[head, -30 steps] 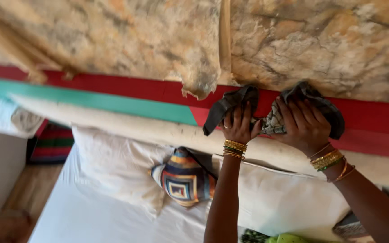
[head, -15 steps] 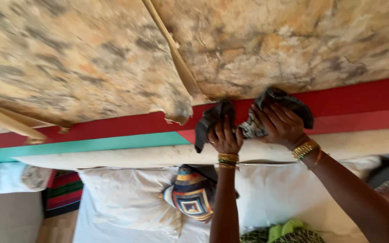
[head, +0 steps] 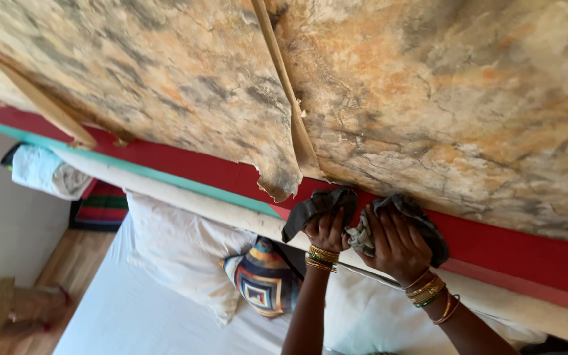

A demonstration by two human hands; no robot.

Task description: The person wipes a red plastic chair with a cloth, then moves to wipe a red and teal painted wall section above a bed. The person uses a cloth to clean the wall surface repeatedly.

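My left hand (head: pixel 327 229) and my right hand (head: pixel 394 243) both clutch a dark grey cloth (head: pixel 428 227), pressed against the red band of the headboard (head: pixel 514 253). The cloth's left end (head: pixel 310 209) droops over my left fingers. Gold bangles ring both wrists. Above the hands spreads a worn marbled wall panel (head: pixel 428 112) with a torn, peeling edge (head: pixel 284 187) just left of my left hand.
Below lie white pillows (head: pixel 172 253), a multicoloured patterned cushion (head: pixel 264 276) and a white sheet (head: pixel 139 315). A cream padded roll (head: pixel 192 200) runs along the headboard with a teal stripe above it. A folded towel (head: pixel 44 171) sits at left; another person's blurred hand (head: pixel 31 309) shows bottom left.
The view has tilted and the hands with the cloth sit lower in frame, closer together on the red band. A blurred hand has appeared at bottom left.
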